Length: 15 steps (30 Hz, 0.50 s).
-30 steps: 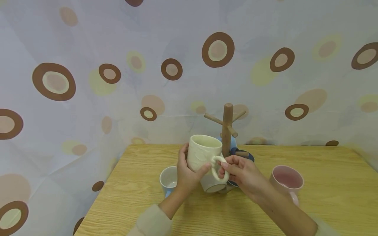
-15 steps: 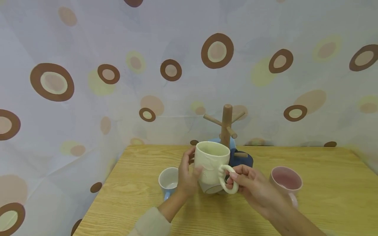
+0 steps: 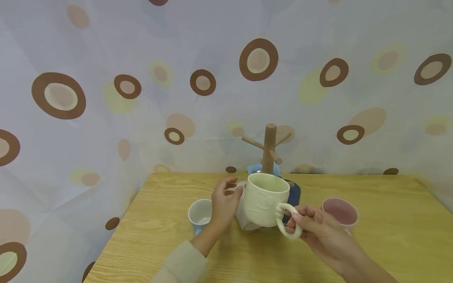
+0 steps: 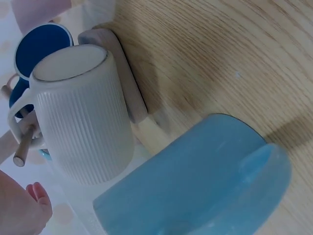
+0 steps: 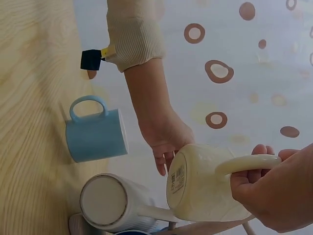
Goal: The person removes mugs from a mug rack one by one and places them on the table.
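Note:
My right hand [image 3: 325, 234] pinches the handle of a cream mug [image 3: 266, 202], held up in front of a wooden mug tree [image 3: 270, 147]. Its mouth faces up in the head view; a label shows on the base in the right wrist view. To its left is my left hand [image 3: 224, 204], thumb and fingers loosely bent around nothing, apart from the cream mug. A white ribbed mug [image 4: 85, 117] hangs tilted, base up, with a peg through its handle. Behind the cream mug, a navy mug [image 3: 295, 198] and a light blue one [image 3: 255, 168] at the tree are partly hidden.
A light blue mug [image 3: 199, 214] with a white inside stands on the wooden table [image 3: 159, 232], left of the tree. On the right is a pink mug [image 3: 340, 212], partly behind my right hand. A patterned curtain [image 3: 198, 39] hangs behind the table.
The cream mug has moved right and down with my right hand on its handle. My left hand, which held the mug's side, has let go and now stands apart from it.

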### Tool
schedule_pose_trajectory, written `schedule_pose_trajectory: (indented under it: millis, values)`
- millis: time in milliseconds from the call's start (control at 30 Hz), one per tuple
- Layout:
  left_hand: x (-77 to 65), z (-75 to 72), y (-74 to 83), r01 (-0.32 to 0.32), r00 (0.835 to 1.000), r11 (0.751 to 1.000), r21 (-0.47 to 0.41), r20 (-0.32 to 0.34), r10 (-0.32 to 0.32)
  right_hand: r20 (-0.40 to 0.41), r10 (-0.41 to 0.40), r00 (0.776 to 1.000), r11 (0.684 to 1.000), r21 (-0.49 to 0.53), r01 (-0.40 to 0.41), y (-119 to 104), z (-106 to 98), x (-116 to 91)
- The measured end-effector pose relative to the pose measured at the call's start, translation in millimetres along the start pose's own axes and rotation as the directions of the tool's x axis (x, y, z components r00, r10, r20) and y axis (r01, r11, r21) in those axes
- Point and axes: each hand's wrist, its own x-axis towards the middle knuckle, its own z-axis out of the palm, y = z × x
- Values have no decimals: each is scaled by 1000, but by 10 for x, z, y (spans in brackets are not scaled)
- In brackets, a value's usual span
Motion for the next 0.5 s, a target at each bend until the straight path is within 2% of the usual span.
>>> schedule_pose_trajectory:
  millis: [233, 500]
  values:
    - [58, 116, -12, -66, 997, 996, 53, 39, 64, 16, 4, 1000, 1000, -9, -4, -35, -208, -172]
    - [99, 210, -43, -111, 993, 989, 103, 62, 104, 148, -54, 987, 987, 158, 30, -96, -422, -354]
